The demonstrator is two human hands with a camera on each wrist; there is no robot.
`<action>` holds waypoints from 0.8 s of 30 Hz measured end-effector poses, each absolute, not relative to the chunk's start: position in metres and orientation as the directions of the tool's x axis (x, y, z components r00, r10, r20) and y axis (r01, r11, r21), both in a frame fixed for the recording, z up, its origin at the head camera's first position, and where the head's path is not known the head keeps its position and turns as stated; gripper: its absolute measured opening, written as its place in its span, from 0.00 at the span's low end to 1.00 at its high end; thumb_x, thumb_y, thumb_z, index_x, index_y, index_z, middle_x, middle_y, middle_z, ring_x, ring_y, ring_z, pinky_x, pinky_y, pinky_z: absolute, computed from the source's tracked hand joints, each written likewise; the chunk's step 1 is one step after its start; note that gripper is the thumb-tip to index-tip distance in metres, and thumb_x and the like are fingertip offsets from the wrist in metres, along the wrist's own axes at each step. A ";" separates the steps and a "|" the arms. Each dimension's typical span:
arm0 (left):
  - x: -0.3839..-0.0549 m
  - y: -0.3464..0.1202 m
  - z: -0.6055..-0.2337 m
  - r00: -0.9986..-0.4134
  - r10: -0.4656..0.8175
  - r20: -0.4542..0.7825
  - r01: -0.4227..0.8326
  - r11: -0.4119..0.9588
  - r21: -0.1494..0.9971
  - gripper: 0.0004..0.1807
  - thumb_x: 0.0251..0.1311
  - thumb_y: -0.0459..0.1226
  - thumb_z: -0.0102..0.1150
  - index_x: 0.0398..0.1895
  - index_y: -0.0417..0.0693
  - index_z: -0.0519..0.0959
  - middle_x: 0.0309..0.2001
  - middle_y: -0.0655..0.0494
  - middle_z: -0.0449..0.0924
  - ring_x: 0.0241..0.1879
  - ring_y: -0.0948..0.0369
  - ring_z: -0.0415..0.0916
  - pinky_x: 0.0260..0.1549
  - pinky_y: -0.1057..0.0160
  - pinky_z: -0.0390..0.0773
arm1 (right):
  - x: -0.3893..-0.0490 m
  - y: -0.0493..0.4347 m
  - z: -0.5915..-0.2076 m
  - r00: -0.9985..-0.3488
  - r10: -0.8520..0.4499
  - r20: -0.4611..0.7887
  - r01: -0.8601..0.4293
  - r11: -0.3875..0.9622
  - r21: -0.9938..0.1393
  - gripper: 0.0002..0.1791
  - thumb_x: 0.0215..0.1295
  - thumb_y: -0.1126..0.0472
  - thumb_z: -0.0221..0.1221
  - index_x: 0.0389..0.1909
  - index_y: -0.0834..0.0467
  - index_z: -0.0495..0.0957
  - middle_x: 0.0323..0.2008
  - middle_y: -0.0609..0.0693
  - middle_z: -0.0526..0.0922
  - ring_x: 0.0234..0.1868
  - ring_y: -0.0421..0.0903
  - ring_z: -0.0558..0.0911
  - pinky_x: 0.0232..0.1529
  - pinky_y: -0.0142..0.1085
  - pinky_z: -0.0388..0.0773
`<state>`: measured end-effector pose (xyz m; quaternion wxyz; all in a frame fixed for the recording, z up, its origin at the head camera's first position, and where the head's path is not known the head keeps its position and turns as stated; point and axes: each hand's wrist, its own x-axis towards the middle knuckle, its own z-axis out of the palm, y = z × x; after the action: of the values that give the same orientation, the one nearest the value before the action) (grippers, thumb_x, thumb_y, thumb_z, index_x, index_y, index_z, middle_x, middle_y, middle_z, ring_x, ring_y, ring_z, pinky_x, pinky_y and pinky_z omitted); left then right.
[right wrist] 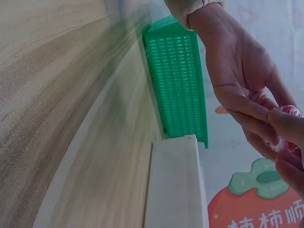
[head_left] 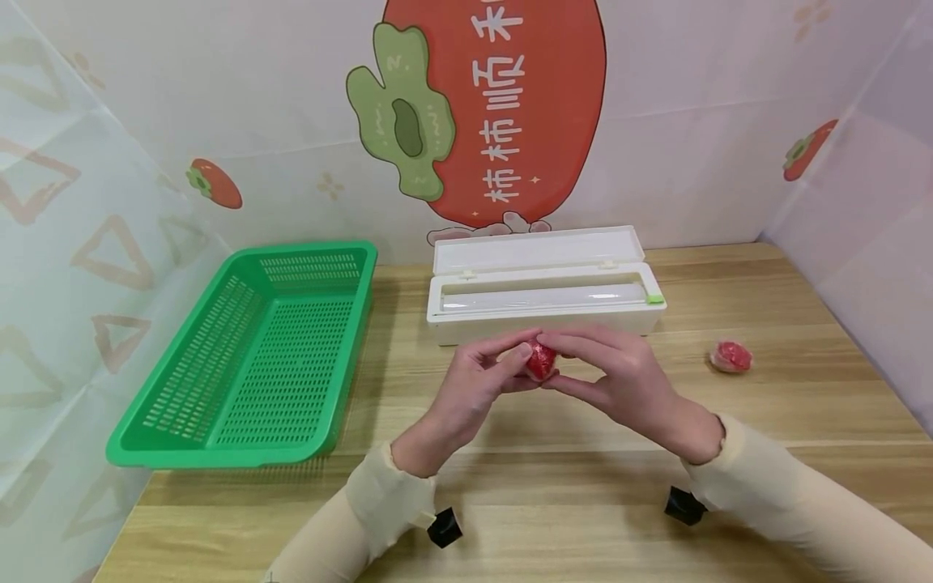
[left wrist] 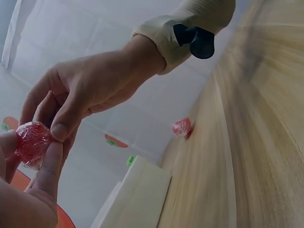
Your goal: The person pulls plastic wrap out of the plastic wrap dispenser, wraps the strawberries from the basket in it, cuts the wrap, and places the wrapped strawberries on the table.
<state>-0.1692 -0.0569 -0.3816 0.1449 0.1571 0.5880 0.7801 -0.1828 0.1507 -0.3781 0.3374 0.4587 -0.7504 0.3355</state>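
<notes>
A small round red item [head_left: 541,360] wrapped in clear plastic film is held between both hands above the table. My left hand [head_left: 466,393] pinches it from the left with thumb and fingers, while my right hand [head_left: 630,376] grips it from the right. In the left wrist view, the crinkled film shows on the red item [left wrist: 33,142]; its exact kind cannot be told under the wrap. Farther right on the table lies a second film-wrapped red item [head_left: 731,356], touched by neither hand. Behind the hands stands a white cling film box [head_left: 539,317], lid raised, with a roll inside.
A green slotted plastic basket [head_left: 351,340] stands on the left of the wooden table [head_left: 554,518]. A bright green piece [head_left: 654,299] sits at the right end of the box's front edge. Printed cloth walls [head_left: 700,162] enclose the back and sides.
</notes>
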 end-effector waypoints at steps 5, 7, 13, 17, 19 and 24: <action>-0.171 -0.060 -0.383 -0.876 0.468 0.119 0.002 -0.242 0.970 0.23 0.72 0.38 0.53 0.66 0.39 0.72 0.63 0.38 0.75 0.50 0.61 0.84 0.52 0.57 0.83 | -0.185 0.153 -0.376 -0.285 -0.462 0.840 -0.933 0.335 -0.132 0.21 0.62 0.51 0.65 0.49 0.61 0.85 0.44 0.55 0.88 0.40 0.47 0.88 0.51 0.26 0.80; -0.171 -0.063 -0.384 -0.856 0.495 0.149 0.033 -0.235 0.971 0.24 0.73 0.38 0.51 0.69 0.41 0.70 0.65 0.39 0.74 0.53 0.62 0.82 0.54 0.57 0.82 | -0.185 0.154 -0.375 -0.271 -0.459 0.846 -0.933 0.341 -0.114 0.20 0.63 0.50 0.64 0.48 0.61 0.85 0.43 0.54 0.89 0.39 0.46 0.88 0.50 0.26 0.80; -0.171 -0.068 -0.388 -0.822 0.528 0.212 0.104 -0.227 0.968 0.24 0.72 0.32 0.49 0.70 0.42 0.68 0.67 0.40 0.71 0.57 0.63 0.80 0.57 0.58 0.79 | -0.186 0.155 -0.374 -0.250 -0.450 0.858 -0.939 0.328 -0.102 0.20 0.62 0.50 0.65 0.47 0.61 0.86 0.39 0.54 0.89 0.35 0.44 0.88 0.42 0.28 0.83; -0.171 -0.068 -0.390 -0.828 0.512 0.229 0.136 -0.212 0.968 0.23 0.71 0.32 0.50 0.68 0.39 0.69 0.66 0.38 0.73 0.55 0.64 0.80 0.55 0.58 0.80 | -0.186 0.154 -0.376 -0.244 -0.450 0.859 -0.942 0.321 -0.100 0.20 0.61 0.51 0.66 0.46 0.62 0.86 0.37 0.54 0.90 0.33 0.43 0.88 0.36 0.29 0.83; -0.172 -0.067 -0.391 -0.826 0.507 0.246 0.173 -0.186 0.967 0.23 0.71 0.33 0.50 0.68 0.40 0.70 0.65 0.39 0.73 0.56 0.63 0.80 0.55 0.58 0.80 | -0.186 0.154 -0.377 -0.256 -0.445 0.858 -0.937 0.332 -0.107 0.20 0.61 0.50 0.66 0.46 0.62 0.86 0.37 0.54 0.90 0.32 0.43 0.88 0.36 0.28 0.83; -0.173 -0.065 -0.392 -0.798 0.495 0.342 0.356 -0.070 0.932 0.26 0.68 0.30 0.55 0.70 0.42 0.69 0.66 0.44 0.74 0.57 0.56 0.80 0.52 0.60 0.82 | -0.186 0.156 -0.380 -0.337 -0.426 0.840 -0.910 0.376 -0.174 0.22 0.61 0.49 0.65 0.47 0.61 0.86 0.39 0.54 0.90 0.36 0.44 0.89 0.45 0.24 0.81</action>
<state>-0.1730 -0.0654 -0.3919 0.0526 0.3131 0.6800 0.6609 -0.1859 0.1560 -0.3802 0.3623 0.4477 -0.7462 0.3339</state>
